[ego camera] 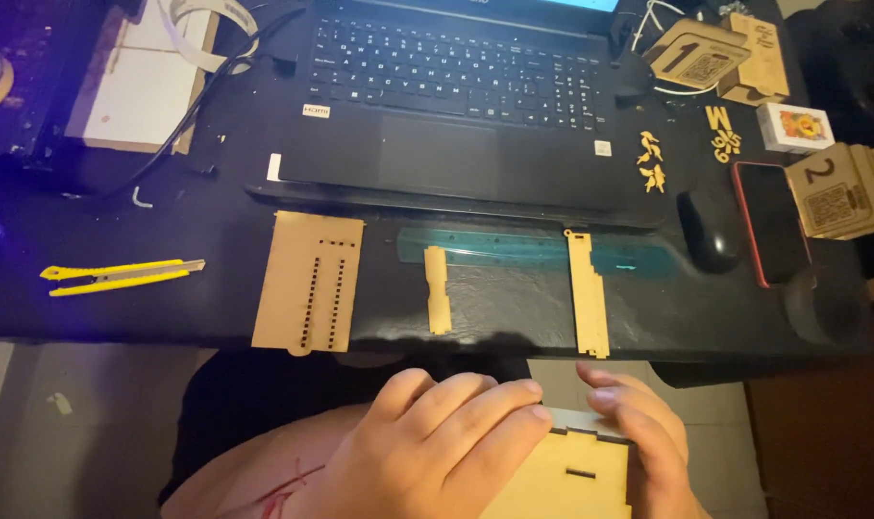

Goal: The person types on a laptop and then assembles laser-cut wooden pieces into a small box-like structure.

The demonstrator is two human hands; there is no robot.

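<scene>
Both hands, left hand (446, 442) and right hand (643, 432), clasp a wooden panel (571, 471) below the desk (514, 312) edge. Fingers (485, 404) lie curled over it, steadying it in the lap.

Small white box with colourful print (794, 127) at far right, white sticker (316, 111) on black laptop (437, 106).

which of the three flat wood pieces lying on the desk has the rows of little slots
The widest wood panel, farthest left of the three. Two rows of small dark slots run down it; the short strip and long strip show none.
</scene>
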